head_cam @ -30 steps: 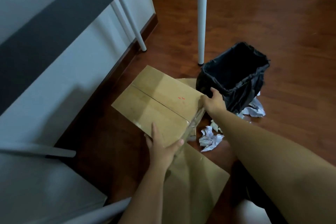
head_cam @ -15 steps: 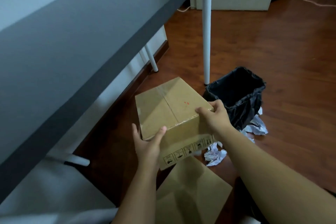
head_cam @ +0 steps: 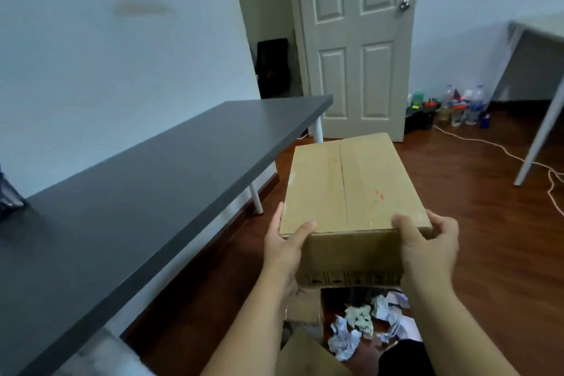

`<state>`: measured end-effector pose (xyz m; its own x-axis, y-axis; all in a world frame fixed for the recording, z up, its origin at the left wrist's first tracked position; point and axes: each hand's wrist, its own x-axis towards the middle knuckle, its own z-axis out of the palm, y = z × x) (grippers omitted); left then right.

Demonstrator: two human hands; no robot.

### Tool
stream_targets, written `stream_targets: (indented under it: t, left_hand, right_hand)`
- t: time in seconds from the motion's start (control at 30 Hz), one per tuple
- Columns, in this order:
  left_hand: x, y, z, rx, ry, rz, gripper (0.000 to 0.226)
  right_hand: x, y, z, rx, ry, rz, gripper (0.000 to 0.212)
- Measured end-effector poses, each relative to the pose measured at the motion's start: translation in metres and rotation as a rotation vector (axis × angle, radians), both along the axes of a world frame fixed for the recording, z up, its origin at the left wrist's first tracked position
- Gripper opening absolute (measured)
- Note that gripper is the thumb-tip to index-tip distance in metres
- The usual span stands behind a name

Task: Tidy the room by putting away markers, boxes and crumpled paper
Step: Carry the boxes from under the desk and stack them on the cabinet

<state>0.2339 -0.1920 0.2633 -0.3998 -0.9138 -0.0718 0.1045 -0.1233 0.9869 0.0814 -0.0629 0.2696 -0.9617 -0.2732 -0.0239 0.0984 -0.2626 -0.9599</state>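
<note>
Up off the floor, the cardboard box point(head_cam: 351, 192) is held in the air by both hands, level with the edge of the dark grey desk point(head_cam: 146, 192) and just to the right of it, not touching it. The left hand point(head_cam: 285, 249) grips the box's near left corner, thumb curled over the top edge and fingers along the side. The right hand point(head_cam: 427, 246) grips the near right corner the same way, thumb on top, fingers wrapped round the side. The box's top flaps are closed, with a seam down the middle and small red marks near the right thumb. Directly below the box, crumpled paper point(head_cam: 357, 328) lies on the wooden floor point(head_cam: 476, 223), beside a flat piece of cardboard point(head_cam: 305, 311). Beyond the box stands a white panelled door point(head_cam: 354, 40).
</note>
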Motion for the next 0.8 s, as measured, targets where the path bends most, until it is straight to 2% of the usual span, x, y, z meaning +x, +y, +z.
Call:
stream_targets:
  t: [0.1,0.23,0.33,0.57,0.8]
  left_hand:
    - [0.004,0.014,0.044,-0.070,0.119,-0.030,0.089]
    - [0.040,0.026,0.115,-0.225,0.270,0.039,0.102]
    - [0.087,0.032,0.174,-0.377,0.331,0.106,0.090]
    - [0.250,0.065,0.281,-0.762,0.277,0.474,0.084]
    - [0.418,0.128,0.313,-0.875,0.199,0.869,0.085]
  right_hand:
    - [0.007,0.017,0.055,-0.093,0.095,-0.002,0.034]
    - [0.041,0.022,0.124,-0.252,0.219,0.023,0.033]
    - [0.079,0.016,0.168,-0.411,0.247,0.132,0.032]
    - [0.207,-0.015,0.232,-0.672,0.262,0.550,0.038]
    - [0.371,-0.034,0.265,-0.806,0.160,0.954,0.036]
